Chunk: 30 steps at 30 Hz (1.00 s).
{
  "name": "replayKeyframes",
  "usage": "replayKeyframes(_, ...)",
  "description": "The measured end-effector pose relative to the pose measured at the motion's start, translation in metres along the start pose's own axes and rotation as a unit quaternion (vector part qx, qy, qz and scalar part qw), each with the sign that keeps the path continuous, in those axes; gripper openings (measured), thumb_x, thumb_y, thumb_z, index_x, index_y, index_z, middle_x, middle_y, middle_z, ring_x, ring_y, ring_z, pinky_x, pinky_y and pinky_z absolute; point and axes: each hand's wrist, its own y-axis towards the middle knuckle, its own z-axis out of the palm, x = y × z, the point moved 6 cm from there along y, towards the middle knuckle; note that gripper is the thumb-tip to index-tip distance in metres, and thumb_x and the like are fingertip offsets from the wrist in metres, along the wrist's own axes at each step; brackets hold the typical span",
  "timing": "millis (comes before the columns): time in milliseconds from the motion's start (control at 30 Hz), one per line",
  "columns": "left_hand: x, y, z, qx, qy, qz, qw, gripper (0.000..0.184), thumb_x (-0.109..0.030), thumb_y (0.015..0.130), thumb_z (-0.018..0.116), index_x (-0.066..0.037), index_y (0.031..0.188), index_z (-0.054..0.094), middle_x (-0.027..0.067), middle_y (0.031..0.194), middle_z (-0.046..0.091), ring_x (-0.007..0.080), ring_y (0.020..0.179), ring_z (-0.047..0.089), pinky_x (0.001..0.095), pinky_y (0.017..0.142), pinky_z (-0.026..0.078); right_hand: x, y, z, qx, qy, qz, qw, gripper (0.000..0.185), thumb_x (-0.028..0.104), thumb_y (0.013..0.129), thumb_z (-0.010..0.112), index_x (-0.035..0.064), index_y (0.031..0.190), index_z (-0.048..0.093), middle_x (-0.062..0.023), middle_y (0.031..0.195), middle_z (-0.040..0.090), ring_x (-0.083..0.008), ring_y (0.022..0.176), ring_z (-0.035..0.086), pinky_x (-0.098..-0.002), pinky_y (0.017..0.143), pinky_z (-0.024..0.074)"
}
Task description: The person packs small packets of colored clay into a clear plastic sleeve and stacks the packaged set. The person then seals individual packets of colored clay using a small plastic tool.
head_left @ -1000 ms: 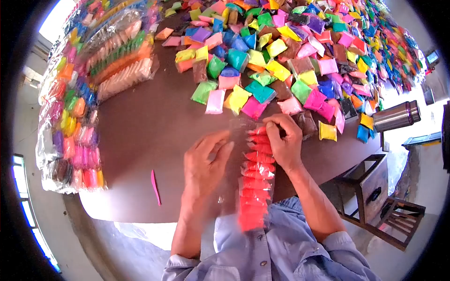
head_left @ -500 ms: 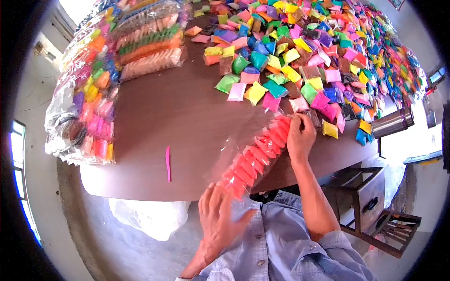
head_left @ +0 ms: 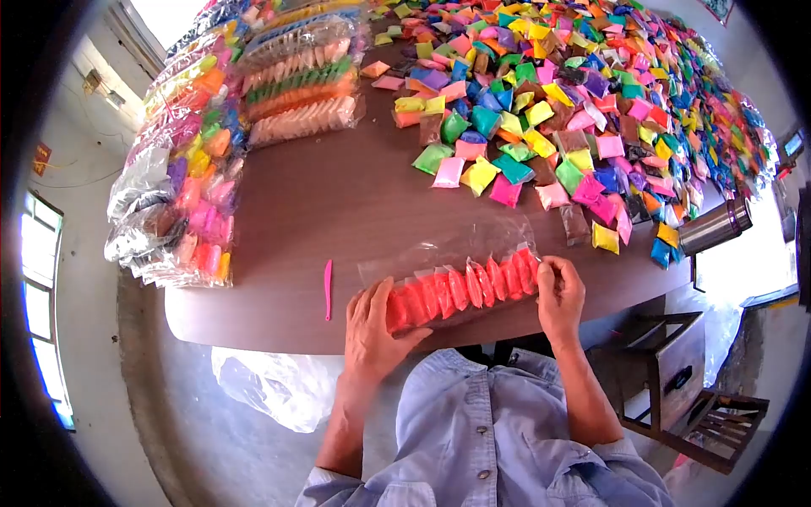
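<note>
A clear plastic bag with a row of coral-red packets (head_left: 467, 288) lies along the table's front edge, directly before me. My left hand (head_left: 373, 331) grips the bag's left end, fingers behind it and thumb in front. At the opposite end, my right hand (head_left: 561, 297) pinches the corner between thumb and fingers. Loose transparent film spreads out behind the row. To the left of the bag, a pink plastic knife (head_left: 328, 290) rests on the tabletop.
A large heap of colourful packets (head_left: 541, 118) covers the table's back right. Filled bags are stacked at left (head_left: 198, 186) and back left (head_left: 304, 118). A metal flask (head_left: 715, 226) lies near the right edge. Below right stands a wooden chair (head_left: 676, 359). The brown tabletop (head_left: 296, 203) lies between.
The bag of red packets has swung from a steep diagonal to nearly level along the table edge. My right hand came down; my left hand moved up onto the bag's end.
</note>
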Motion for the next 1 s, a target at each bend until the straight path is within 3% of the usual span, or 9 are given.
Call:
replayKeyframes(267, 0.009, 0.004, 0.003, 0.036, -0.062, 0.044, 0.996, 0.089, -0.03, 0.064, 0.102, -0.004, 0.139, 0.063, 0.0188, 0.145, 0.062, 0.0412, 0.138, 0.055, 0.0507, 0.119, 0.043, 0.001, 0.003, 0.001, 0.011, -0.005, -0.043, 0.999, 0.019, 0.016, 0.105, 0.067, -0.0004, 0.112, 0.073, -0.0074, 0.097, 0.071, -0.0138, 0.086, 0.064, -0.0305, 0.075, 0.0532)
replayKeyframes(367, -0.004, 0.003, -0.012, -0.015, -0.022, 0.043, 0.999, 0.087, -0.031, 0.064, 0.102, -0.003, 0.137, 0.064, 0.0185, 0.14, 0.066, 0.0415, 0.135, 0.058, 0.0512, 0.119, 0.043, -0.005, 0.002, 0.002, 0.01, -0.004, -0.025, 1.0, 0.018, 0.015, 0.105, 0.067, -0.0011, 0.111, 0.073, -0.0087, 0.098, 0.071, -0.0153, 0.086, 0.065, -0.031, 0.075, 0.0533)
replayKeyframes(433, -0.003, -0.001, -0.017, -0.044, -0.007, 0.037, 0.998, 0.085, -0.03, 0.064, 0.103, -0.002, 0.136, 0.066, 0.0184, 0.136, 0.068, 0.0422, 0.132, 0.06, 0.0517, 0.119, 0.043, 0.005, -0.001, 0.001, 0.002, -0.023, -0.064, 0.998, 0.018, 0.015, 0.105, 0.067, -0.0013, 0.11, 0.073, -0.01, 0.099, 0.071, -0.0174, 0.087, 0.066, -0.0317, 0.076, 0.0535)
replayKeyframes(633, 0.017, -0.009, -0.004, -0.014, -0.048, 0.022, 0.999, 0.084, -0.03, 0.064, 0.103, -0.002, 0.135, 0.066, 0.0186, 0.136, 0.068, 0.0422, 0.131, 0.061, 0.0533, 0.12, 0.042, 0.002, -0.001, 0.003, 0.008, -0.014, -0.067, 0.998, 0.017, 0.014, 0.105, 0.067, -0.0013, 0.11, 0.072, -0.011, 0.099, 0.07, -0.0199, 0.088, 0.067, -0.0336, 0.076, 0.054)
replayKeyframes(1000, -0.037, 0.014, -0.01, 0.023, -0.011, 0.06, 0.998, 0.1, -0.038, 0.065, 0.101, 0.0, 0.146, 0.057, 0.0203, 0.152, 0.057, 0.0424, 0.14, 0.053, 0.0561, 0.121, 0.039, 0.02, -0.002, 0.005, 0.023, -0.09, -0.08, 0.992, 0.016, 0.011, 0.104, 0.063, -0.0018, 0.108, 0.071, -0.0133, 0.097, 0.07, -0.0243, 0.088, 0.068, -0.0355, 0.079, 0.0531)
